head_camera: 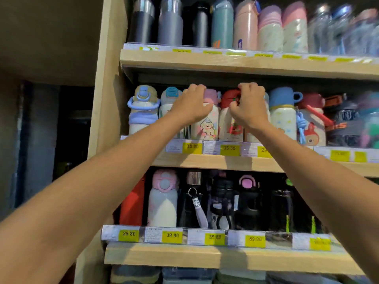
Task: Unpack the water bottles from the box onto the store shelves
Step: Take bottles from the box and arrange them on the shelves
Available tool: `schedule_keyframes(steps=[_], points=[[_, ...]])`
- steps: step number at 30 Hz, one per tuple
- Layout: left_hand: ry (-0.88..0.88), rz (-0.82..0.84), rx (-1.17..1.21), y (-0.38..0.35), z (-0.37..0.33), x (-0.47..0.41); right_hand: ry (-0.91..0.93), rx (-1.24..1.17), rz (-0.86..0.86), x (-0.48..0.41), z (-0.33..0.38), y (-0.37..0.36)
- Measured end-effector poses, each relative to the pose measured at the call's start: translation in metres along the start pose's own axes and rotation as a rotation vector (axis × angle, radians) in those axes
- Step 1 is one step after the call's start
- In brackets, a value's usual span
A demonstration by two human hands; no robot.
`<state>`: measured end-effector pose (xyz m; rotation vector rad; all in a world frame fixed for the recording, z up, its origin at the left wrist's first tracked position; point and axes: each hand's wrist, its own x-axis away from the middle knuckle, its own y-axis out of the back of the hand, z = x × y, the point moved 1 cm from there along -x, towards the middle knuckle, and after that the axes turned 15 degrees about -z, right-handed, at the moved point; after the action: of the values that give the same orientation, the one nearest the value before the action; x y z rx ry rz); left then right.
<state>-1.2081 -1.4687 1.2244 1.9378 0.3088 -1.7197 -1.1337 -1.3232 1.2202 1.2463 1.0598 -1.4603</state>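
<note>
Reaching onto the middle shelf [215, 163], you curl your left hand [192, 106] over the pink-capped bottle [206, 128] and your right hand [249, 108] around the lid of the red-capped bottle [230, 130]; both seem rigid, light and slick, so hold below the caps.

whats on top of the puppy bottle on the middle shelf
The left hand grips the puppy bottle's pink lid, hiding the lid's left side. The right hand grips the red bottle beside it.

1. Setting: a retail shop.
2. Evidence: wooden shelves [225, 162] stocked with upright rows of water bottles [205, 124].
3. Yellow price tags [171, 237], e.g. 38.80, in clear strips line each shelf's front edge.
</note>
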Motion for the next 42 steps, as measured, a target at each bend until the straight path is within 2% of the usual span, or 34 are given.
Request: schedule_keyframes(steps=[5, 9, 13, 16, 19, 23, 25, 30, 35, 42], points=[[0.045, 0.133, -0.176, -0.018, -0.012, -0.032, 0.168, 0.01, 0.244, -0.02, -0.02, -0.002], [-0.019, 0.185, -0.326, -0.022, -0.01, -0.047, 0.328, 0.094, 0.19, -0.031, -0.022, -0.005], [-0.087, 0.199, -0.415, -0.021, -0.009, -0.048, 0.366, 0.152, 0.146, -0.035, -0.023, -0.008], [-0.078, 0.204, -0.369, -0.02, -0.006, -0.048, 0.338, 0.164, 0.216, -0.034, -0.024, -0.012], [-0.012, 0.313, -0.216, -0.016, -0.004, -0.051, 0.3, 0.152, 0.323, -0.034, -0.027, -0.015], [0.053, 0.441, -0.127, -0.008, 0.002, -0.057, 0.293, 0.101, 0.294, -0.035, -0.032, -0.016], [0.012, 0.405, -0.178, -0.01, 0.0, -0.056, 0.29, 0.092, 0.277, -0.034, -0.033, -0.017], [-0.139, 0.145, -0.268, -0.02, -0.001, -0.054, 0.279, 0.091, 0.265, -0.032, -0.032, -0.018], [-0.16, 0.259, -0.165, -0.018, 0.006, -0.061, 0.216, 0.097, 0.27, -0.03, -0.032, -0.018], [-0.106, 0.288, -0.067, -0.016, 0.022, -0.055, 0.183, 0.072, 0.219, -0.026, -0.033, -0.016]])
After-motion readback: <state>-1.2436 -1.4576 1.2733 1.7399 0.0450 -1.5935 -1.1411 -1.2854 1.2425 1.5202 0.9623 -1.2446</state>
